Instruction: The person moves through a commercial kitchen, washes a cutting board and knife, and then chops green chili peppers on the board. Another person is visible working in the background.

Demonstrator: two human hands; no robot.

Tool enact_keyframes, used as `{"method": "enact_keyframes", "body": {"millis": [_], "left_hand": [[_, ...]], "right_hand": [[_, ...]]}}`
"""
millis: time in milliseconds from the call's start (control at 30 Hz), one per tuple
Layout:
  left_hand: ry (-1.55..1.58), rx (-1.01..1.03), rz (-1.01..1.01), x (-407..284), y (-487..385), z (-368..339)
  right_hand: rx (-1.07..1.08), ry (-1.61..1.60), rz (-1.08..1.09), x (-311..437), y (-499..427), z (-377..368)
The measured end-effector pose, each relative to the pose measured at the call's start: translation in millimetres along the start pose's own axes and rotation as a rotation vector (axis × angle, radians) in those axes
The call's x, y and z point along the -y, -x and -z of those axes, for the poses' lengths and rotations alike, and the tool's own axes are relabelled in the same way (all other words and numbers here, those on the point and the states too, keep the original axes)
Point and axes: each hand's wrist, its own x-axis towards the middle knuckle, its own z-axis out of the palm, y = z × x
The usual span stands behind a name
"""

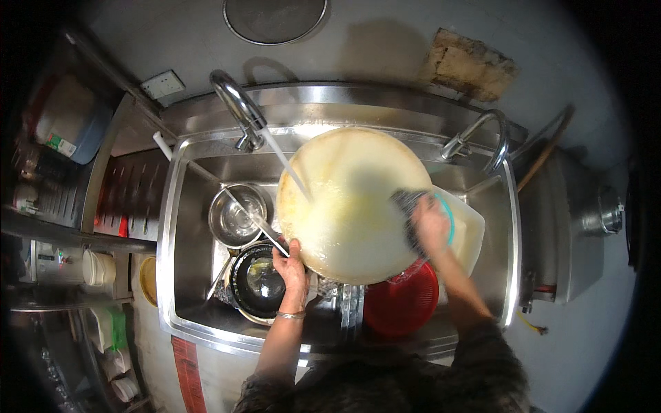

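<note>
A large round cream chopping board (335, 227), wet and yellow-stained, spans the middle of the double sink. My left hand (293, 268) grips its lower left rim, thumb on top. Beside that thumb ends a long metal handle (261, 222), which crosses a steel bowl (235, 227). My right hand (433, 224), blurred by motion, presses a dark mesh scrubber (408, 217) against the board's right side. A teal curved band (448, 217) shows next to this hand; what it belongs to is unclear. Water runs from the left faucet (240, 103) onto the board.
Below the steel bowl sits a black pan (255, 289). A red plastic basin (403, 304) and a pale plastic tub (472, 227) lie partly under the board. The right faucet (485, 137) stands behind the right basin. Shelves with containers (98, 268) line the left.
</note>
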Motion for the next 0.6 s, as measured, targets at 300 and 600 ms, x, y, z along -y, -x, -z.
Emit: {"method": "enact_keyframes", "body": {"millis": [300, 600], "left_hand": [[-0.025, 0.005, 0.014, 3, 8, -6], [0.023, -0.014, 0.024, -3, 10, -22]], "right_hand": [[0.005, -0.251, 0.313, 225, -75, -32], [-0.186, -0.045, 0.263, 184, -142, -21]]}}
